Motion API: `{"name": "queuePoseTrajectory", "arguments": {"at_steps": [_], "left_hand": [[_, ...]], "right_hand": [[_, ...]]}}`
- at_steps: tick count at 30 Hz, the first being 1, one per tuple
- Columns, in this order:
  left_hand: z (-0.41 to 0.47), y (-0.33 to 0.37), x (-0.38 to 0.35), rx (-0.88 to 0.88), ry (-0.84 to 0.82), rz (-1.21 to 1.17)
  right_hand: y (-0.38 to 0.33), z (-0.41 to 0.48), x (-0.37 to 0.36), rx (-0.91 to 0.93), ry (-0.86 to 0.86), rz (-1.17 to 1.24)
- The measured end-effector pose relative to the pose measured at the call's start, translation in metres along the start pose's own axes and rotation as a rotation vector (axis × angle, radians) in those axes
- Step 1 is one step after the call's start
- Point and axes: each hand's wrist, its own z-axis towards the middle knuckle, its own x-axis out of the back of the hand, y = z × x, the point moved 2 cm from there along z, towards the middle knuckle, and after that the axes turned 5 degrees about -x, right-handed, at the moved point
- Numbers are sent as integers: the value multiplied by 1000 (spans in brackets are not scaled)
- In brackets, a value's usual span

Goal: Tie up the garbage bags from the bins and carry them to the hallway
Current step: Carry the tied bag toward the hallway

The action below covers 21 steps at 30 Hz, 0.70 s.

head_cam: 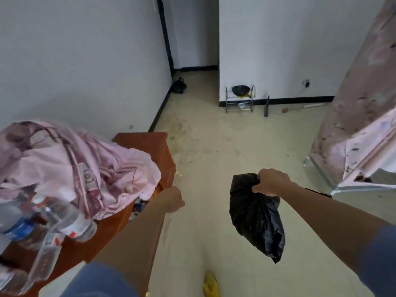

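By the feet, slipper (211, 285): a yellow one is lying on the pale floor (214, 146) at the lower edge of the view.
Left hand (172, 199): it is curling into a fist with nothing visible in it, hovering just beside the worktop's front corner.
Right hand (272, 182): it is clamping round the gathered neck of the bag, knuckles up.
Hands: they are staying well apart from each other.
Bag (257, 217): black, it is hanging from the right hand, clear of the floor.
Worktop (150, 146): orange-brown wood on the left, it is carrying a crumpled pink cloth (75, 159) and blurred clear bottles (70, 221).
Wardrobe (364, 103): it is standing on the right under a pink patterned cover.
Rack (240, 101): metal, it is standing against the far white wall and holding a dark pan (241, 90).
Second bag (179, 85): also black, it is sitting on the floor against the left wall, near the far opening.
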Motion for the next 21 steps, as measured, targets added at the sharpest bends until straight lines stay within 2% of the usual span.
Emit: {"name": "queuePoseTrajectory", "arguments": {"at_steps": [5, 11, 21], "left_hand": [[146, 4, 90, -16, -13, 39], [304, 40, 200, -58, 3, -43], [581, 77, 307, 26, -25, -69]], "right_hand": [[-27, 145, 60, -35, -20, 23], [-37, 296, 141, -54, 22, 61], [-36, 601, 241, -10, -26, 46]]}}
